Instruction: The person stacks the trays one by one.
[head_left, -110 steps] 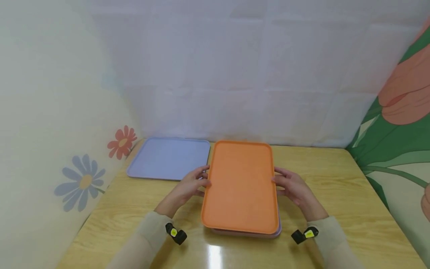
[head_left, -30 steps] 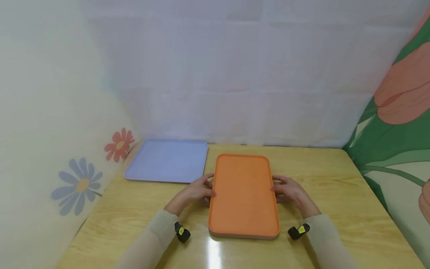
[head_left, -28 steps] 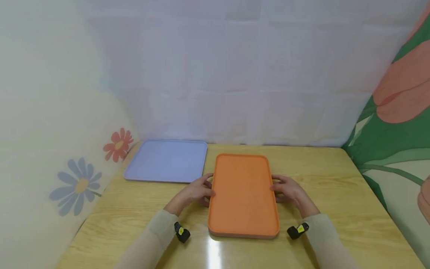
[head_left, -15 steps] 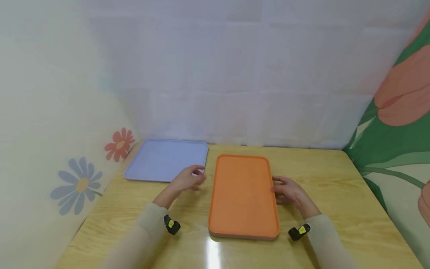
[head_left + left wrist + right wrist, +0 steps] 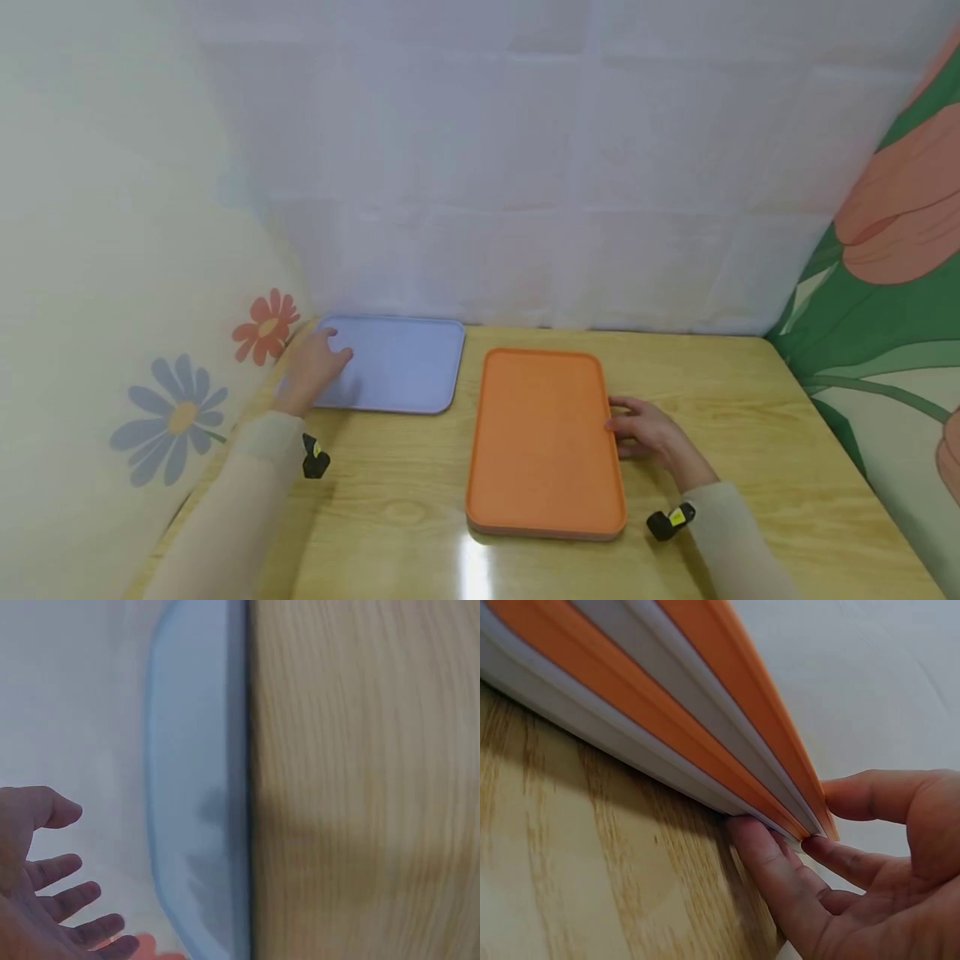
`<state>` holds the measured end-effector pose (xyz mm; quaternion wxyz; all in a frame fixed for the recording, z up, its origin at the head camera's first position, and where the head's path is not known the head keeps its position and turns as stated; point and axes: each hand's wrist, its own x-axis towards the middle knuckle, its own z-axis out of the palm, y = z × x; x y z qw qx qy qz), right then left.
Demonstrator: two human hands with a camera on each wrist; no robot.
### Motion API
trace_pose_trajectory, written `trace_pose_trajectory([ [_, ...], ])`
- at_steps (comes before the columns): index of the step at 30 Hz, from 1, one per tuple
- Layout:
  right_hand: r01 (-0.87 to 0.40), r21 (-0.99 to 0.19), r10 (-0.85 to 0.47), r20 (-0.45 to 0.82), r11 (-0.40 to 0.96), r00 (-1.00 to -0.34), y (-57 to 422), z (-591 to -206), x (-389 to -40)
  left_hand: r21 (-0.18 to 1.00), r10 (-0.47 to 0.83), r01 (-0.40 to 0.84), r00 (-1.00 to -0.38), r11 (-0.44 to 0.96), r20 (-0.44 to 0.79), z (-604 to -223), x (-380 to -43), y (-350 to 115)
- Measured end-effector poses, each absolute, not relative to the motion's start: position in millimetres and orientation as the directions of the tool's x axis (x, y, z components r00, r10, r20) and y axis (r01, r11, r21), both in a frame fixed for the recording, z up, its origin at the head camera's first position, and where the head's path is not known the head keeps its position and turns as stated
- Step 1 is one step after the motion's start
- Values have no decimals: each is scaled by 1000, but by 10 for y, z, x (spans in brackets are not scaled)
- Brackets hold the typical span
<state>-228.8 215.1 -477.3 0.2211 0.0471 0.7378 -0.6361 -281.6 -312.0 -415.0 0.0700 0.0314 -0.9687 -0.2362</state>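
Note:
A stack of orange and pale trays (image 5: 546, 442) lies on the table, an orange one on top. In the right wrist view the stacked trays (image 5: 652, 705) show alternating orange and pale edges. My right hand (image 5: 648, 432) holds the stack's right long edge, thumb at the top tray's rim and fingertips (image 5: 754, 836) at the lower edges. My left hand (image 5: 313, 367) hovers over the left end of a light blue tray (image 5: 405, 362) at the back left, thumb and fingers spread. The left wrist view shows this left hand (image 5: 60, 885) holding nothing, apart from the blue tray (image 5: 191, 772).
The wooden table (image 5: 390, 492) runs to a white sheet (image 5: 525, 167) hanging behind it. A wall with painted flowers (image 5: 180, 417) stands at the left, and a large painted tulip (image 5: 900, 208) at the right. Table surface shows between the two tray places.
My left hand let go of the stack's left edge and moved left and back over the blue tray. Earlier the orange tray was lowered flush onto the stack. My right hand stayed at its edge.

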Motion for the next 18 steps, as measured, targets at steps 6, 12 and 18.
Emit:
trace_pose_trajectory([
  [6, 352, -922, -225, -382, 164, -896, 2156, -4786, -2251, 395, -109, -57, -988, 917, 111, -4283, -2912, -3463],
  [12, 349, -927, -254, -373, 134, -893, 2139, -4824, -2206, 360, -88, -51, -992, 932, 87, -4419, -2945, -3751],
  [18, 329, -933, -249, -356, 146, -901, 2119, -4804, -2191, 343, -198, -218, -976, 914, -93, -4359, -2933, -3766],
])
